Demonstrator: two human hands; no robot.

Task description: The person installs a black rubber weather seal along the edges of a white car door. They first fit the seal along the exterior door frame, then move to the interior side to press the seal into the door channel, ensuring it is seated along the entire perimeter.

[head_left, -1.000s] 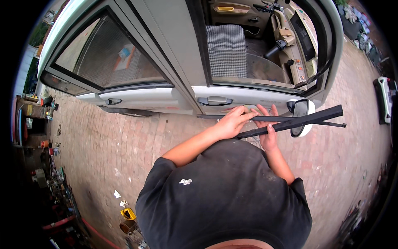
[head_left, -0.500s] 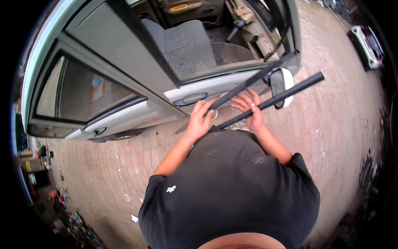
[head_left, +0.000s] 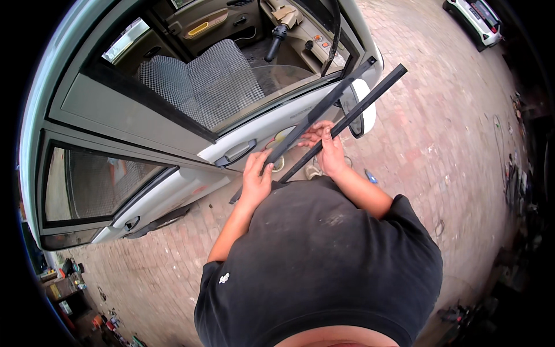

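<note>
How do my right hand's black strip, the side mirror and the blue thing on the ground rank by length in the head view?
1. Black strip in right hand
2. Side mirror
3. Blue thing

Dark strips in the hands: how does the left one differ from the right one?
The left strip, in the left hand, runs nearer the van door; the right strip, in the right hand, runs farther right, across the side mirror. The left strip looks greyer, the right strip blacker. Both are long, narrow and slant up to the right in the picture.
</note>
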